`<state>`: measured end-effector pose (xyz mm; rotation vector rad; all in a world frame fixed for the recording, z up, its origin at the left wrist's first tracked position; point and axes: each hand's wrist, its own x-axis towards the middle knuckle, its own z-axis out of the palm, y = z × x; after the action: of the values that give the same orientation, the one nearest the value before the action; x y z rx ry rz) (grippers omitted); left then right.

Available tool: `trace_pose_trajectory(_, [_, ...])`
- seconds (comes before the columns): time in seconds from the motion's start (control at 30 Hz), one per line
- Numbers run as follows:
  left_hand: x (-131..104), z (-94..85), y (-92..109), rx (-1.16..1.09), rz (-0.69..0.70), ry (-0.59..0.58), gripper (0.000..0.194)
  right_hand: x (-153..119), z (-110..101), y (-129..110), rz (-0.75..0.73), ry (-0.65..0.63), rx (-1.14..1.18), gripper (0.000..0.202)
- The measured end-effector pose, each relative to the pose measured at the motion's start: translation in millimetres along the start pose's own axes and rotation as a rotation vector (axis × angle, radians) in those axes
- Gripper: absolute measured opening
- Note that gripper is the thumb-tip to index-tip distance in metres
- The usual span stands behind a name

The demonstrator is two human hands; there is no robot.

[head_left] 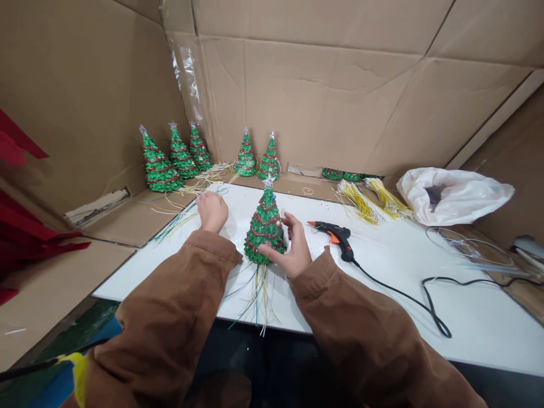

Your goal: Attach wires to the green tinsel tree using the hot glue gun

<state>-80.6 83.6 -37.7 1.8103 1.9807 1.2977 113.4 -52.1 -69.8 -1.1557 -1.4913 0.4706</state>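
A small green tree (264, 225) with red garland and a clear star on top stands upright on the white board, wires trailing from its base toward the front edge. My right hand (293, 246) is round the tree's right side, thumb across its lower front. My left hand (212, 211) is to the left of the tree, apart from it, with fingers curled down near loose green and white wires (175, 222); whatever those fingers hold, if anything, is hidden.
A glue gun (337, 235) with a black cord lies right of the tree. Several finished trees (160, 165) stand along the cardboard walls. Yellow-white wire bundles (363, 202) and a white plastic bag (459, 195) are at the back right. Red material (25, 243) is far left.
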Motion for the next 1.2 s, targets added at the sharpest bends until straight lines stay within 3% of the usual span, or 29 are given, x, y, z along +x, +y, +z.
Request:
trace_pose_trajectory(0.07, [-8.9,-5.4,13.2,-0.16,0.087,0.285,0.02,-0.5,-2.6,-5.0,-0.056,0.042,0.02,0.066])
trace_pose_trajectory(0.1, [-14.9,-8.2,19.7,-0.304,0.14,0.374,0.022,-0.7,-4.1,-7.5,-0.084,0.073,0.022,0.058])
trace_pose_trajectory(0.2, [-36.5,-13.1,34.4,-0.539,0.378,0.436,0.025,-1.5,-8.7,-14.8,-0.188,0.165,0.011,0.041])
trace_pose_trajectory(0.27, [-49.7,-13.1,38.6,-0.528,0.605,0.296,0.031,-2.1,-11.2,-19.2,-0.281,0.188,-0.004,0.033])
trace_pose_trajectory(0.33, [-59.2,-11.8,40.1,-0.509,0.704,0.204,0.037,-2.6,-12.2,-22.4,-0.377,0.153,-0.007,0.029])
trace_pose_trajectory(0.43, [-67.7,-10.8,41.4,-0.496,0.769,0.046,0.034,-3.3,-11.1,-23.7,-0.455,0.091,0.001,0.027])
trace_pose_trajectory(0.57, [-75.5,-10.4,45.0,-0.503,0.84,-0.218,0.022,-4.2,-9.8,-23.2,-0.488,0.105,0.032,0.031])
trace_pose_trajectory(0.67, [-79.3,-8.8,47.8,-0.468,0.919,-0.282,0.015,-3.3,-11.0,-25.7,-0.497,0.145,0.037,0.026])
trace_pose_trajectory(0.8, [-77.8,-8.5,51.0,-0.347,0.962,-0.26,0.008,1.3,-11.8,-27.2,-0.375,0.253,0.06,0.024])
trace_pose_trajectory(0.9, [-74.3,-10.2,51.8,-0.342,0.96,-0.172,0.009,4.4,-11.3,-22.9,-0.296,0.348,0.149,0.025])
trace_pose_trajectory(1.0, [-72.4,-11.2,51.2,-0.319,1.037,0.01,0.005,5.2,-11.8,-18.0,-0.257,0.383,0.195,0.026])
trace_pose_trajectory(1.13, [-74.2,-12.0,54.1,-0.222,1.248,0.283,0.003,5.6,-13.2,-17.6,-0.315,0.329,0.191,0.021])
trace_pose_trajectory(1.2, [-76.4,-12.8,58.1,-0.209,1.35,0.349,0.004,6.9,-14.1,-19.5,-0.391,0.272,0.148,0.014])
